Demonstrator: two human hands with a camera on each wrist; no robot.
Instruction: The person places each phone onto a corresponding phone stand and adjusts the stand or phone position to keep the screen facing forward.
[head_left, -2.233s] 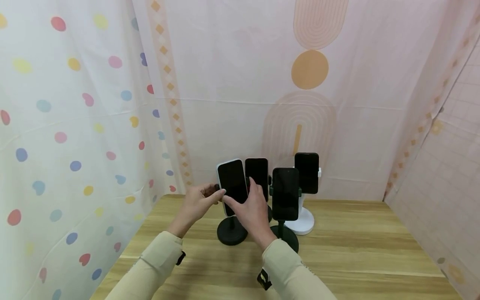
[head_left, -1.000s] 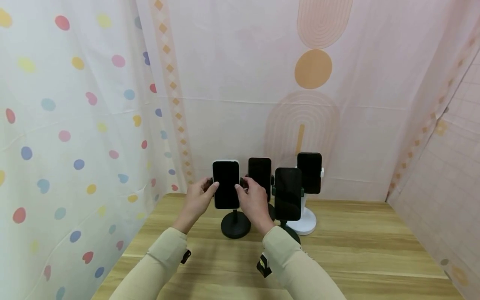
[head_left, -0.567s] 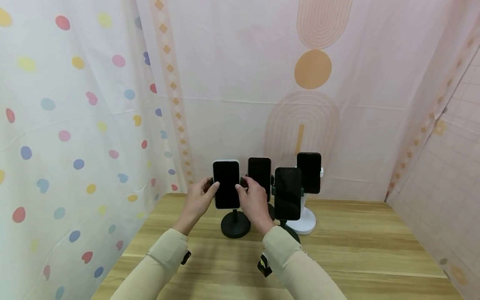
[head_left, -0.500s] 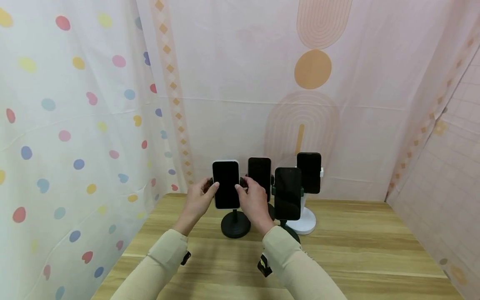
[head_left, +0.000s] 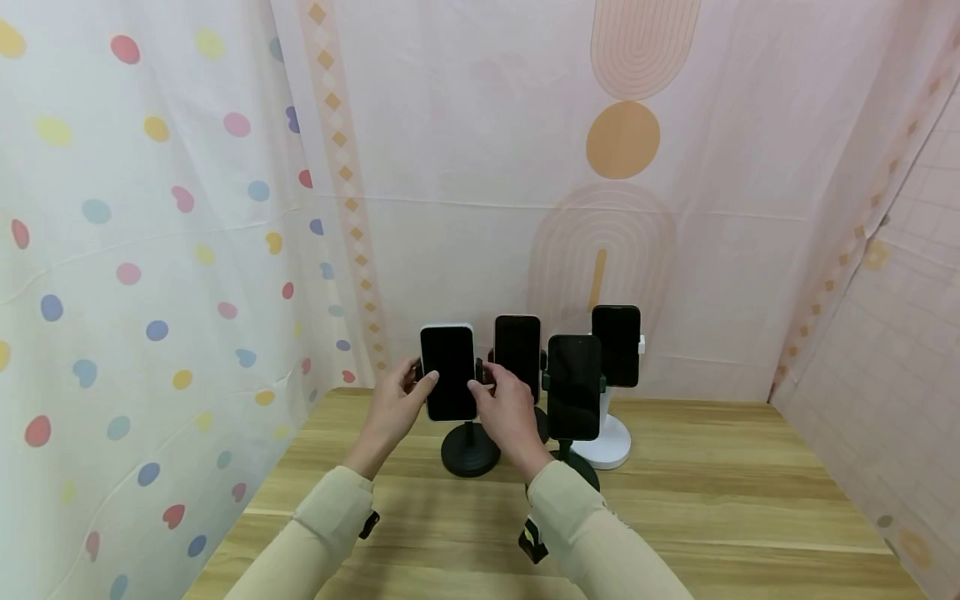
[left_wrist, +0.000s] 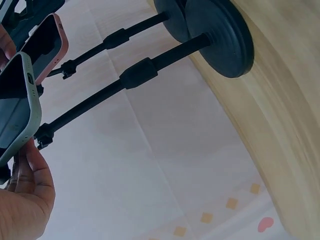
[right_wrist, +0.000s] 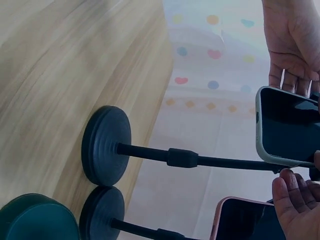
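A smartphone [head_left: 448, 372] in a pale case stands nearly upright, tilted slightly left, in a black phone stand [head_left: 470, 457] with a round base. My left hand [head_left: 393, 408] holds its left edge, thumb at the front and curled fingers behind by the clamp. At the right edge, my right hand [head_left: 510, 410] grips it likewise. In the left wrist view, the pale case [left_wrist: 34, 105] meets the fingertips below the phone, and the stand's thin pole [left_wrist: 140, 73] slants to its base. The right wrist view has the phone [right_wrist: 287, 125] between both hands, its far end cut off.
Right of the held phone, a pink-edged phone [head_left: 517, 346] sits in another black stand. In front stands a phone [head_left: 574, 387] in a dark green stand; behind it, one [head_left: 617, 343] in a white stand [head_left: 611, 448]. Patterned curtains [head_left: 450, 125] surround the wooden table [head_left: 712, 492].
The held phone has turned from a marked left tilt to upright, then leaned slightly left again. Its stand base has shifted a little back. Both hands have stayed at its edges.
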